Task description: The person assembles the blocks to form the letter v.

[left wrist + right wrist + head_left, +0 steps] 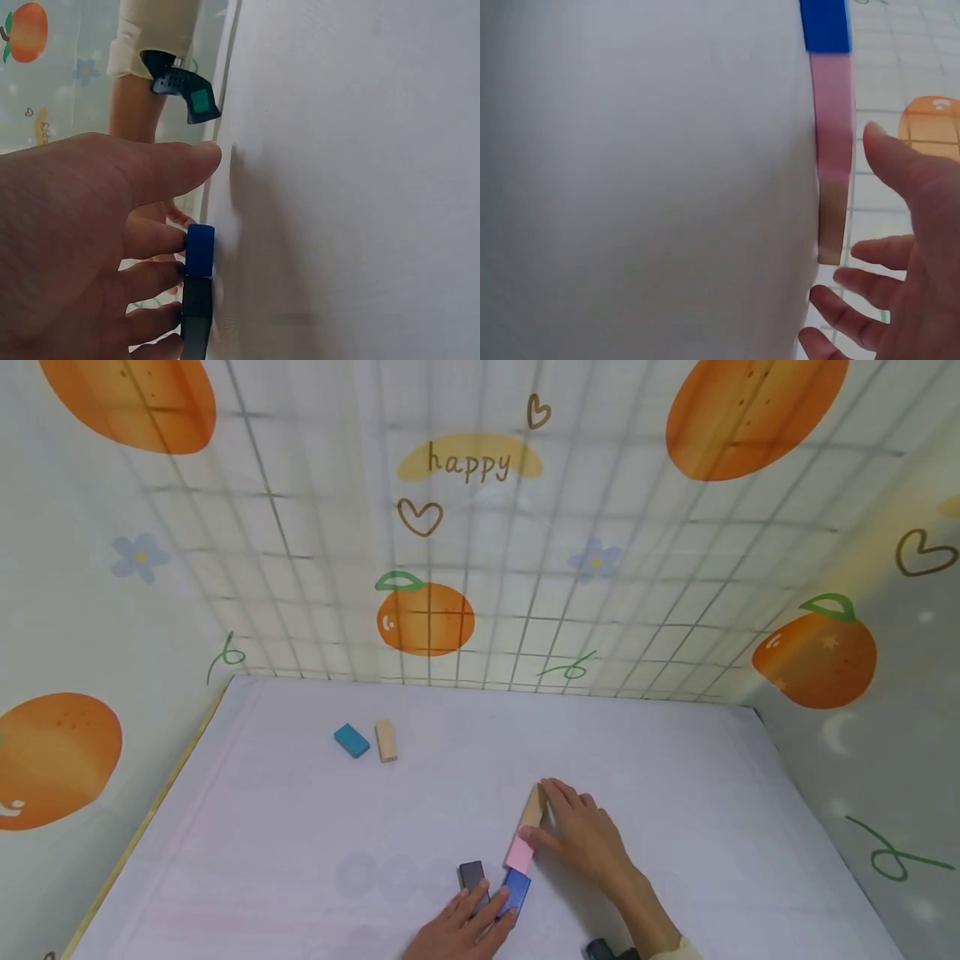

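Note:
A natural wood block (533, 804), a pink block (519, 855) and a blue block (517, 887) lie end to end in a slanting row. Beside the blue one is a dark grey block (472, 872). My left hand (461, 931) rests its extended fingertips on the blue and dark blocks; in the left wrist view its thumb stands away from them. My right hand (588, 835) hovers along the row's right side, fingers by the wood block's far end and thumb over the pink block. The right wrist view shows those fingers spread, with a gap between thumb and pink block.
Farther back on the left of the white table (300, 827) lie a teal block (352, 740) and another wood block (386, 741). Printed curtains (480, 543) hang behind and at both sides. A black device (187, 94) is strapped at the right wrist.

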Demonstrator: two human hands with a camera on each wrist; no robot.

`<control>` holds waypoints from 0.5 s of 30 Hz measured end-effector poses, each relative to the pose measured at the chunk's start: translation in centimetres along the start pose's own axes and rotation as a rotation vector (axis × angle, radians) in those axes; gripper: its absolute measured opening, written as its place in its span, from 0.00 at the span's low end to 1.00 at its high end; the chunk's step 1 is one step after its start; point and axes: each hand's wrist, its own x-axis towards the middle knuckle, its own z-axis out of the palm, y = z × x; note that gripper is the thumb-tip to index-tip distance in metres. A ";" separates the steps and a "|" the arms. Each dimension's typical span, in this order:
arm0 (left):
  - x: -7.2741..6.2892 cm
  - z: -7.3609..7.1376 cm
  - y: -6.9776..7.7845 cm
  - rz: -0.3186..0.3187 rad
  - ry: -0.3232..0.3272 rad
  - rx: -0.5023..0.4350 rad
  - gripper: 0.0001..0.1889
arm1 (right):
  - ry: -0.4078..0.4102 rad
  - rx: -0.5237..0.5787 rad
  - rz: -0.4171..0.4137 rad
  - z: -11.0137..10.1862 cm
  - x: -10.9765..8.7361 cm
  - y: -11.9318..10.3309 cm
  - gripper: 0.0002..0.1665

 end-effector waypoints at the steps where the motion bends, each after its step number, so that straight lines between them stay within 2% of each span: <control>1: 0.0 0.0 0.0 -0.002 -0.004 0.000 0.40 | 0.001 0.005 0.003 0.0 -0.2 -0.1 0.51; 8: 0.3 -0.3 0.2 -0.027 -0.044 -0.042 0.41 | -0.019 0.000 -0.005 -0.2 -1.6 -0.7 0.53; 15: 0.4 -0.1 0.4 -0.055 -0.056 -0.044 0.43 | -0.008 -0.058 -0.059 -0.1 -2.7 -1.2 0.48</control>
